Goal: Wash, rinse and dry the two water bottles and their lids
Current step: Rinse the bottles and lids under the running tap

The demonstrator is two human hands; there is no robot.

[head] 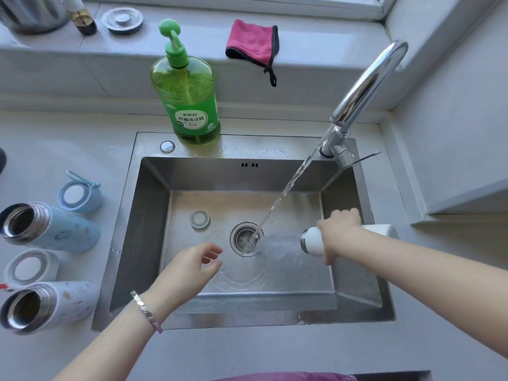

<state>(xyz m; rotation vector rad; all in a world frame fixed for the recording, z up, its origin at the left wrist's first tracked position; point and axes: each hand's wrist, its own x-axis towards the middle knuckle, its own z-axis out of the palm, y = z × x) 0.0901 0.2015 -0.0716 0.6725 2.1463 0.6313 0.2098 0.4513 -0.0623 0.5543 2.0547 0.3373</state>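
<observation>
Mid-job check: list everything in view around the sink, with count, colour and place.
sink: one, steel, centre
blue bottles: two, pale blue, lying open on counter left of sink
blue lid: one, with strap, counter beside them
white lid: one, between the two bottles
white bottle: one, at sink's right side
round cap: one, grey, sink floor
dish soap bottle: one, green, behind sink
cloth: one, pink, ledge
faucet: one, chrome, running
left hand: open, over basin
right hand: grips white bottle
</observation>
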